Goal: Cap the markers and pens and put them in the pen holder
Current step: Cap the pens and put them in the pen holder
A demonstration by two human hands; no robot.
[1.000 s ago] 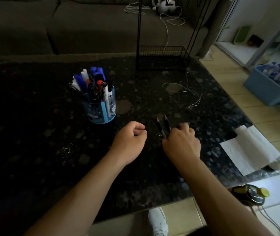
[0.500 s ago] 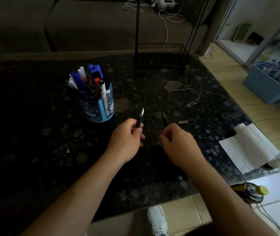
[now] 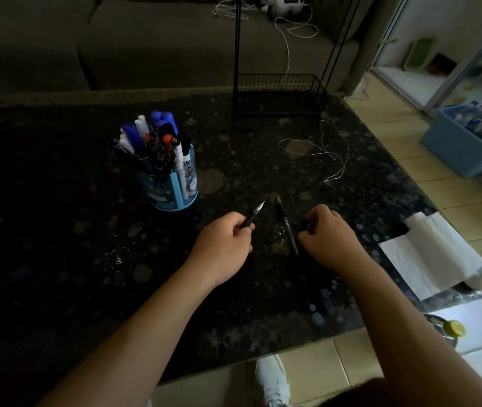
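My left hand grips an uncapped black pen with its silver tip pointing up and to the right. A second black pen lies on the dark table between my hands, its tip pointing away from me. My right hand is just right of that pen, its fingers curled on a small dark pen cap that is mostly hidden. The blue pen holder stands upright to the left and farther back, packed with several capped markers and pens.
A black wire basket stands at the back of the speckled table, with a thin white cord lying in front of it. A white paper towel lies at the table's right corner. A blue bin sits on the floor at the right.
My left hand took one of the two pens from my right hand. My right hand laid the other pen on the table and moved right onto the cap lying there.
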